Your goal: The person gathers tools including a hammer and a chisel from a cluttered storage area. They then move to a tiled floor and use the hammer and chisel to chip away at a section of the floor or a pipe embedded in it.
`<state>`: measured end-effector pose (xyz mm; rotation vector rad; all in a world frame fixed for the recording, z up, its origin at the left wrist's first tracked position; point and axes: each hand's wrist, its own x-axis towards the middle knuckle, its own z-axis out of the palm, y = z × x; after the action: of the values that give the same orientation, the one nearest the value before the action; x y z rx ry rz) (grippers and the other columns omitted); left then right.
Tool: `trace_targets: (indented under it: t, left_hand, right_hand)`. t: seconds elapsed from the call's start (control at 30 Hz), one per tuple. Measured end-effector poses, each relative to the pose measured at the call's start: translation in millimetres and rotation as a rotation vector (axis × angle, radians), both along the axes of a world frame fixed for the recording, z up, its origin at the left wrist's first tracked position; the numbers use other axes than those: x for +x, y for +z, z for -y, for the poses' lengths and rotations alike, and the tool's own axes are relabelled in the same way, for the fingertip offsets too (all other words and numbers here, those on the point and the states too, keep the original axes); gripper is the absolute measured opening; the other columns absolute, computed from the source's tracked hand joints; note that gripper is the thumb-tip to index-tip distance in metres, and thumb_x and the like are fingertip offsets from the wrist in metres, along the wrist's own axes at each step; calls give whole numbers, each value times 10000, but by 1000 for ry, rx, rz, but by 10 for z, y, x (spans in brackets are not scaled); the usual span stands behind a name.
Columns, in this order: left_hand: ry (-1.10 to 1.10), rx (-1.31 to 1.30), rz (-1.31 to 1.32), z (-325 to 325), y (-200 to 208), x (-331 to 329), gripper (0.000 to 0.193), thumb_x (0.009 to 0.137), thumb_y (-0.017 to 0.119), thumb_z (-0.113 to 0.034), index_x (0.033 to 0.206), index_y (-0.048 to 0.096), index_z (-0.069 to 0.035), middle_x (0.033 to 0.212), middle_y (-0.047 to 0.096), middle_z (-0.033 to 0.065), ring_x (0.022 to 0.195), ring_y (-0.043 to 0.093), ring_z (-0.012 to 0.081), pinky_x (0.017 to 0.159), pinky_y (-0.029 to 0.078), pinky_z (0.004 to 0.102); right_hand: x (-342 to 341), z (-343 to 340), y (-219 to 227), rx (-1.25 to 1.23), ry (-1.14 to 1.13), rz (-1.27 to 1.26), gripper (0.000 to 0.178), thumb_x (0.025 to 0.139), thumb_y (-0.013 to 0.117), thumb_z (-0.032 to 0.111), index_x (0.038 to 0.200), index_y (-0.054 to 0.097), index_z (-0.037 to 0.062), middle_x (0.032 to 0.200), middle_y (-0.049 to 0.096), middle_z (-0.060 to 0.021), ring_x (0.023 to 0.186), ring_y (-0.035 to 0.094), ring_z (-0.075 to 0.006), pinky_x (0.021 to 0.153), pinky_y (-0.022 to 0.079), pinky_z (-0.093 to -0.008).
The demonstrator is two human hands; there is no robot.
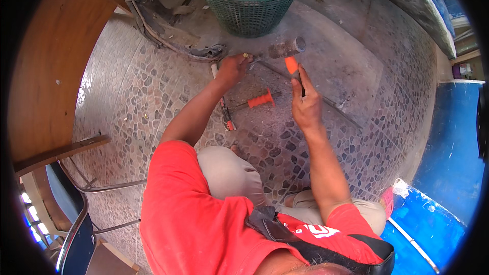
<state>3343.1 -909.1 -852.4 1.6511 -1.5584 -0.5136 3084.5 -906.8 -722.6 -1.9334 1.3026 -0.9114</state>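
My right hand (307,106) is wrapped round the orange and black handle of a hammer (287,48). The hammer's thick grey head is raised over the floor, blurred by motion. Across from it, my left hand (233,70) is closed, its fingertips beside the upper end of a long thin metal bar (326,100). A small greyish piece shows at those fingertips, too unclear to name. The bar slants down to the right along the floor. Below my left hand lies a chisel (261,100) with an orange grip, and beside it a long tool with a red and white handle (227,117).
A green plastic basket (249,12) with a pink bag stands at the far side. Cables and dusty metal parts (163,40) lie to its left. A wooden panel (56,61) and metal-framed chair (76,214) are on the left, blue barrels (448,137) on the right.
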Motion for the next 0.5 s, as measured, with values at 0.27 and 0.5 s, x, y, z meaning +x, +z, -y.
trace_targets:
  t: [0.27,0.5]
  left_hand:
    - [-3,-49,5,26,41,-17,155,930,663,-189,924,687,-36,795,647,240,757,642,439,619,494,466]
    - [20,-29,25,-9,95,-25,164,931,662,-194,909,683,-33,773,648,232,739,641,436,621,495,464]
  right_hand:
    - [1,-73,81,24,57,-47,389,993,597,261,1355,590,118,1173,667,-211,1045,655,-403,817,544,-441]
    - [57,-69,200,198,113,-21,443,1015,573,294,1377,559,40,1344,597,-204,1269,566,-341,1024,470,-364]
